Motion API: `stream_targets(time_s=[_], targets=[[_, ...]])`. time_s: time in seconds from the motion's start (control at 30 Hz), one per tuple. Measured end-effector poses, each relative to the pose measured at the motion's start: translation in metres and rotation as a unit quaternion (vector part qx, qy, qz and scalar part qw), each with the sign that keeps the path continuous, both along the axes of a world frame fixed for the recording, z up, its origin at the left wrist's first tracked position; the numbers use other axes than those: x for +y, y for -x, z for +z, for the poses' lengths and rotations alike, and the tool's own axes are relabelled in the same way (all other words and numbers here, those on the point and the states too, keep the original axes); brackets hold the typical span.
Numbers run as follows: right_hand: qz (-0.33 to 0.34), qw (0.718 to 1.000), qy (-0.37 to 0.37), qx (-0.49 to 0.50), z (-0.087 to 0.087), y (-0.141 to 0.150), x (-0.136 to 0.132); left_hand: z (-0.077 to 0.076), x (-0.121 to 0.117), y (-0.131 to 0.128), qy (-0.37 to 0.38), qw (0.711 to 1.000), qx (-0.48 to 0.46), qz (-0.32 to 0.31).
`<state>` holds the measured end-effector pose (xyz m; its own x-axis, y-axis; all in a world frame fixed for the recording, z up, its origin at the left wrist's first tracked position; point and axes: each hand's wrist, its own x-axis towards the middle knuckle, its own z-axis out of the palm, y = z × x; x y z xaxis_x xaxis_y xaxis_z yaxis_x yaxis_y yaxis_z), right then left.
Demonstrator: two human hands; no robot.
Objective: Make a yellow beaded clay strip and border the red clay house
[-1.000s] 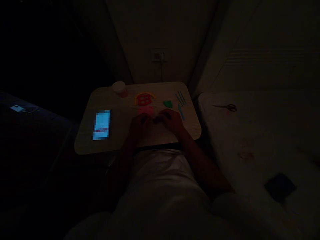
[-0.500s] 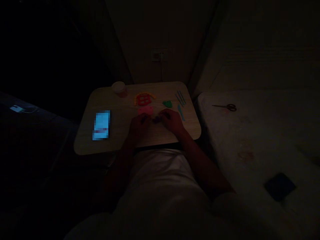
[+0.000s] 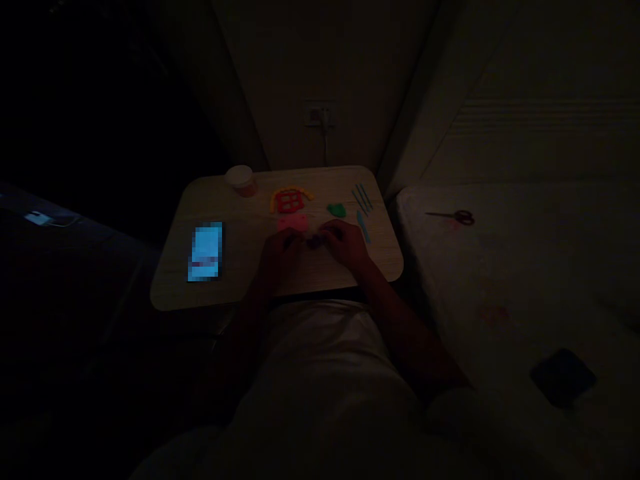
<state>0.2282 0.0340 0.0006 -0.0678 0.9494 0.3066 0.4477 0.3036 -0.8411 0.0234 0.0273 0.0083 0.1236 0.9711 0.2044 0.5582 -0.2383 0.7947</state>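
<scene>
In very dim light, my right hand (image 3: 346,247) is closed, its fingertips on a small dark lump of modelling clay (image 3: 314,241) just above the table. My left hand (image 3: 280,252) curls in a pinch to the left of the lump; whatever its fingers hold is too dark to make out. Just beyond my left fingertips lies a flat pink clay piece (image 3: 293,221). Behind it a red window-like clay grid (image 3: 290,201) sits under a yellow clay arch (image 3: 291,190). A green clay lump (image 3: 337,210) is beyond my right hand.
Blue sticks (image 3: 362,199) and a blue modelling knife (image 3: 363,227) lie at the right of the small table (image 3: 235,283). A lit phone (image 3: 205,251) lies at left, a tub (image 3: 241,181) at the back. Scissors (image 3: 456,217) and a dark square (image 3: 563,377) rest on the pale surface at right.
Both hands stay almost in place, with only slight finger movement around the dark lump. The whole view has shifted slightly; the things on the table keep their places.
</scene>
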Motion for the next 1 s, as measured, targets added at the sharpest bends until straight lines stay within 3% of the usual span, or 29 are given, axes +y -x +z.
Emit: stream_targets(time_s=[0.73, 1.0], targets=[[-0.035, 0.996, -0.051, 0.056, -0.0051, -0.001, 0.0017, 0.0003, -0.001, -0.0001, -0.002, 1.0, -0.012, 0.0], [-0.042, 0.997, -0.038, 0.045, -0.0059, -0.0007, 0.0033, -0.0026, -0.0003, 0.0007, 0.002, 1.0, -0.006, 0.004]])
